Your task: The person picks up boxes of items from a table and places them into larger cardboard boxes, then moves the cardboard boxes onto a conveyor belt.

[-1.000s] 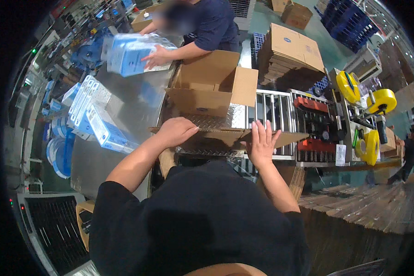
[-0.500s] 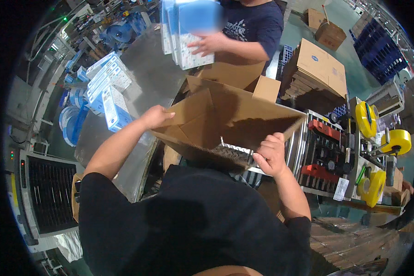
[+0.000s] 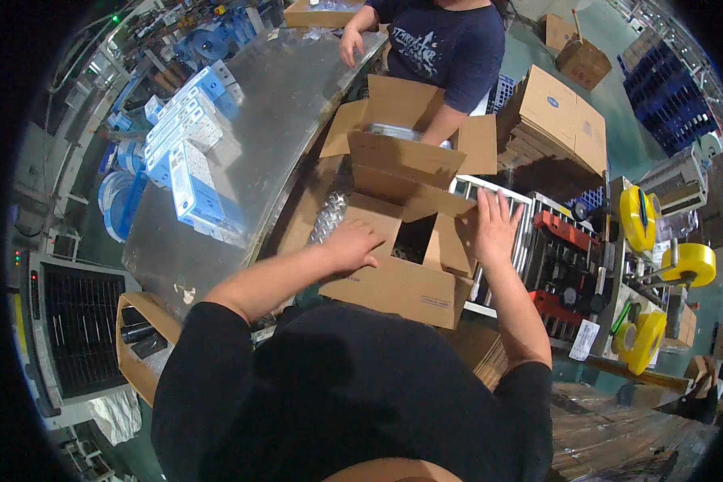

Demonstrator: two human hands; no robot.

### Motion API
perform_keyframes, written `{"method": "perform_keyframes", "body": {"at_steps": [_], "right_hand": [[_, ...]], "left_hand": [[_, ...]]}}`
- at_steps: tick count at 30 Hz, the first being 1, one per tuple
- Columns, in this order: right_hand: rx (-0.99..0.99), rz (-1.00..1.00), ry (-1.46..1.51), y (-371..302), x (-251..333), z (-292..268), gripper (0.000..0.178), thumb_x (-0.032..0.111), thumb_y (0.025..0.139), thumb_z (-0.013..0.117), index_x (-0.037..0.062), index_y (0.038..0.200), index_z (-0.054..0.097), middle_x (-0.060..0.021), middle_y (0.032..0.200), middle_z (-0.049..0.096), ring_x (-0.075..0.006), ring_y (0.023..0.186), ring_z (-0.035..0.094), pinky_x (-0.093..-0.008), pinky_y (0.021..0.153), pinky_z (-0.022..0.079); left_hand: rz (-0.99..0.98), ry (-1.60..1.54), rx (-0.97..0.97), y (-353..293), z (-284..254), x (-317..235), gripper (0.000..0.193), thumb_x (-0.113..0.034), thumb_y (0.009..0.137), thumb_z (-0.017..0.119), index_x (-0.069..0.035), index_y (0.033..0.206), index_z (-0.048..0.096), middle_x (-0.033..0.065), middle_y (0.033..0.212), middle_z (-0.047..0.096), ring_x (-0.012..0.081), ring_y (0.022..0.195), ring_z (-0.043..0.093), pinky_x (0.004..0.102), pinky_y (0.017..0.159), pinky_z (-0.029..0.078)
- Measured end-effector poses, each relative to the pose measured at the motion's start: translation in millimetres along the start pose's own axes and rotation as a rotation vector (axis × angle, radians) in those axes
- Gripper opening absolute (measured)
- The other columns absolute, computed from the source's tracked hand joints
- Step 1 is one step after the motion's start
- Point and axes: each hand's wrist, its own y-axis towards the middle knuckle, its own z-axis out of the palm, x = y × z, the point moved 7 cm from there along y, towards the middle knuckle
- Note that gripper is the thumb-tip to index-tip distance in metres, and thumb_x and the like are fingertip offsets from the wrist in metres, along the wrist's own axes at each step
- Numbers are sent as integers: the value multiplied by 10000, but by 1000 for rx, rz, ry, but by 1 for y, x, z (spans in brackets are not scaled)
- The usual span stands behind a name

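A brown cardboard carton (image 3: pixel 394 289) stands in front of me, its side flaps bent inward over a dark gap. My left hand (image 3: pixel 349 245) lies on the carton's left flap, palm down and fingers stretched out. Against the right flap is my right hand (image 3: pixel 492 225), its fingers extended and slightly apart. Neither hand is wrapped round anything. A shiny, bumpy silvery strip (image 3: pixel 329 217) lies just left of the carton, beyond my left hand. The carton's inside is mostly hidden by its flaps.
A co-worker (image 3: pixel 446 48) has one arm down in a second open carton (image 3: pixel 406 100). Blue-and-white boxes (image 3: pixel 193 189) lie on the metal table (image 3: pixel 273 104) to the left. Rollers (image 3: pixel 498 265), yellow tape rolls (image 3: pixel 691 265) and stacked flat cartons (image 3: pixel 558 120) are on the right.
The carton I gripped by its sides now stands lower with its flaps bent in, and my hands have let go of its edges. The co-worker's raised blue-and-white boxes are out of their hands.
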Motion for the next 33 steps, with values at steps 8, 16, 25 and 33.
{"method": "perform_keyframes", "body": {"at_steps": [8, 16, 25, 33], "right_hand": [[233, -87, 430, -67, 9, 91, 554, 290, 852, 617, 60, 1332, 460, -157, 1364, 461, -343, 1294, 400, -543, 1132, 176], [486, 1357, 1462, -205, 29, 331, 774, 461, 839, 671, -16, 1384, 399, -171, 1336, 492, -272, 1227, 462, -403, 1007, 362], [-85, 744, 1478, -122, -68, 29, 414, 150, 839, 662, 16, 1201, 511, -94, 1087, 626, -195, 988, 617, -337, 889, 486], [742, -256, 370, -17, 168, 79, 294, 196, 835, 570, 180, 1121, 640, -143, 1044, 660, -322, 953, 635, -431, 811, 501]], "left_hand": [[-113, 75, -458, -26, 54, 38, 618, -313, 857, 548, -80, 1406, 385, 146, 1476, 333, 333, 1393, 264, 485, 1132, 217], [-719, -718, -591, -77, 52, 306, 690, -573, 924, 413, -76, 1403, 396, 159, 1488, 319, 337, 1386, 246, 434, 1132, 193], [-188, -2183, -319, -24, 43, 146, 781, -632, 916, 415, -112, 1481, 270, 77, 1442, 417, 250, 1284, 433, 438, 1067, 333], [-501, -1587, -361, -58, 18, 218, 942, -722, 807, 516, -102, 1474, 277, 191, 1417, 402, 300, 1256, 421, 392, 1039, 330]]}}
